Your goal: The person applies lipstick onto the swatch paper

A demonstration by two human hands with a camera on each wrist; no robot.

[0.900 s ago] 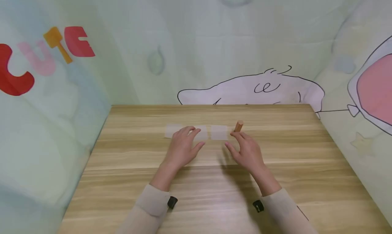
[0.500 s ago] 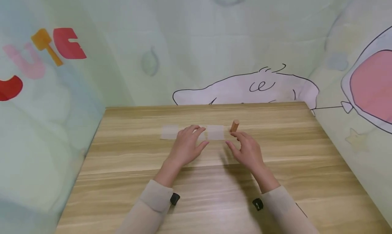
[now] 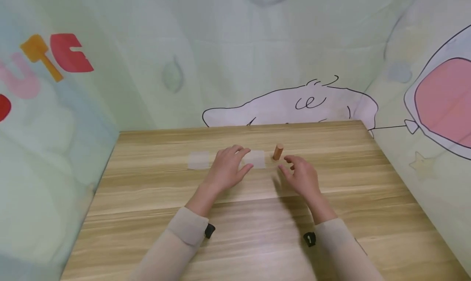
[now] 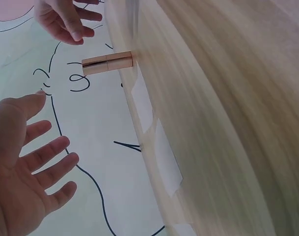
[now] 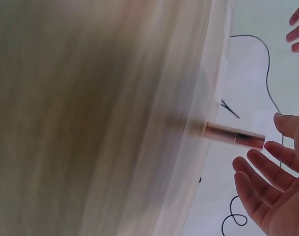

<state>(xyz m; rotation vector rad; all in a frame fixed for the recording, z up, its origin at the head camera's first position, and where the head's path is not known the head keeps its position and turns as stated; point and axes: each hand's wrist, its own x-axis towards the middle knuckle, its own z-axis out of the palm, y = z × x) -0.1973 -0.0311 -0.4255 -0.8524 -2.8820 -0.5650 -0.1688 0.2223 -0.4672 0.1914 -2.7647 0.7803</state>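
A shiny copper-coloured lipstick tube (image 3: 278, 151) stands upright on the wooden table; in the left wrist view the lipstick (image 4: 107, 63) shows a seam round its middle. To its right my right hand (image 3: 303, 176) hovers with fingers loosely bent, holding nothing and apart from the tube. My left hand (image 3: 226, 168) is spread above the row of pale squares, also holding nothing. The left square (image 3: 198, 160) and the right square (image 3: 256, 159) show in the head view, while the hand mostly covers the middle square (image 4: 167, 160).
The wooden table (image 3: 243, 240) reaches back to a printed cloth backdrop (image 3: 228, 68) with cartoon drawings and letters. Black straps or cameras sit at both sleeve cuffs.
The head view has turned slightly right. My right hand has drawn away to the right from the lipstick, which stays standing. My left hand has shifted right over the squares.
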